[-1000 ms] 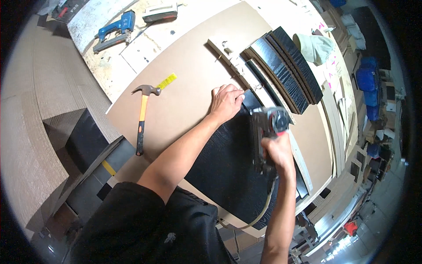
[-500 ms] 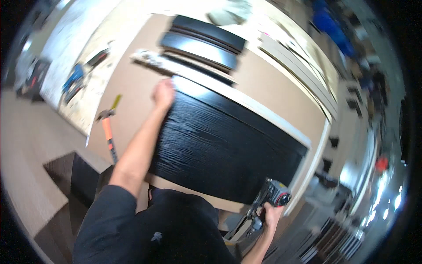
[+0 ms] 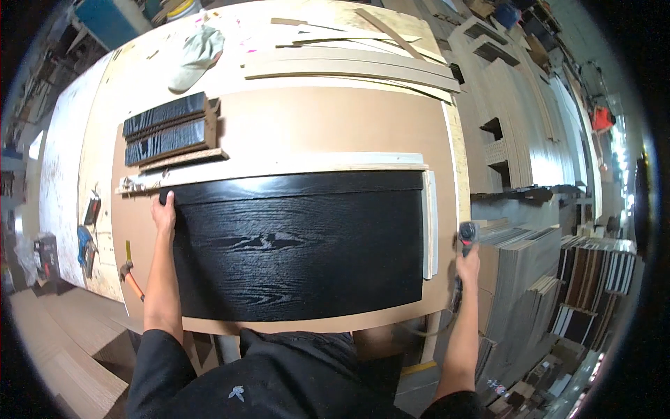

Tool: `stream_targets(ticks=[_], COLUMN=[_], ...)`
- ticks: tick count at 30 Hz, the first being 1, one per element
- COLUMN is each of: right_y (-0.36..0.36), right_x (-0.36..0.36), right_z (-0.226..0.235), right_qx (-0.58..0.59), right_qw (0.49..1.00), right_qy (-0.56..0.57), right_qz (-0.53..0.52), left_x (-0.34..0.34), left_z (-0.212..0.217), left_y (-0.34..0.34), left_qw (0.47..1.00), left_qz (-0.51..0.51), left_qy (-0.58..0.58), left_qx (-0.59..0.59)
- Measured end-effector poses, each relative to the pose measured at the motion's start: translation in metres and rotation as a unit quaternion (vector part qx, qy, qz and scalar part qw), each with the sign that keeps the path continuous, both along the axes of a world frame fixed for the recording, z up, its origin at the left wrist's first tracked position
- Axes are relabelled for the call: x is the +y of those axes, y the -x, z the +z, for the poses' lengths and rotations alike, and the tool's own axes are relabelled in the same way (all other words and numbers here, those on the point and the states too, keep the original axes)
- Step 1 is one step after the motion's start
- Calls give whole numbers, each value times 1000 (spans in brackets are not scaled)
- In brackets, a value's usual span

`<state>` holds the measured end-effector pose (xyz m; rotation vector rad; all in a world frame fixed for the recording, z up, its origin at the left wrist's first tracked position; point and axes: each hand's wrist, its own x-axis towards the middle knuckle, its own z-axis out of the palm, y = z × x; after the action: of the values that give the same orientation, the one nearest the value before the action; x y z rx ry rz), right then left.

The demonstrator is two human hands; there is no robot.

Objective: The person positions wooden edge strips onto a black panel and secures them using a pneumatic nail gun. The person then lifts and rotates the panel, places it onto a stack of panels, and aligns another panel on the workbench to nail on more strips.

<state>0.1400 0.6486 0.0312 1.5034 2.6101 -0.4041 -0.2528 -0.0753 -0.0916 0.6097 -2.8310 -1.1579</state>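
A black wood-grain panel (image 3: 300, 258) lies flat on a brown board, with a narrow black strip (image 3: 300, 183) along its far edge. My left hand (image 3: 164, 215) grips the far left corner of the panel, thumb on top. Beyond the right edge of the panel, my right hand (image 3: 467, 267) is closed round a grey and black nail gun (image 3: 467, 233), held apart from the panel. A pale wooden fence strip (image 3: 349, 162) borders the far side of the panel, and a shorter pale strip (image 3: 430, 223) stands along its right side.
Stacked black pieces (image 3: 171, 129) sit behind the fence at far left. A hammer (image 3: 131, 279) and a blue tool (image 3: 86, 248) lie at the left. Long board strips (image 3: 349, 64) and a pale cap (image 3: 199, 57) are at the back. Stacked panels (image 3: 520, 279) stand right of the table.
My view has turned, so the panel now appears level. The nail gun has moved from over the panel's near right corner to beyond its right edge. My left hand keeps the far left corner.
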Motion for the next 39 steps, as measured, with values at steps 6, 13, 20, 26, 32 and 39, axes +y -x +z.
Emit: stream_targets(ticks=[6,13,20,26,32,39], right_y=[50,70,130,215,217,223], right_x=[2,-13,-79,-124,-130,-127], right_z=[-50,-36,-23,-66,-86,-97], right_qx=[2,2,261,148,302,338], right_qw=[998,997,956,986,948,936], right_qy=[-41,-79,72,43,94,85], right_qz=[49,0,108,59,-48,-56], left_x=[4,10,-72,-94,-92,-112], left_z=[-10,0,-9,-15,-8,-1], left_y=[-23,-32,-35,-29,-27,-20], left_qw=[980,956,962,986,992,998], left_qz=[100,146,137,96,66,53], left_qy=[170,242,226,113,50,2], left_qx=[9,75,66,71,94,40])
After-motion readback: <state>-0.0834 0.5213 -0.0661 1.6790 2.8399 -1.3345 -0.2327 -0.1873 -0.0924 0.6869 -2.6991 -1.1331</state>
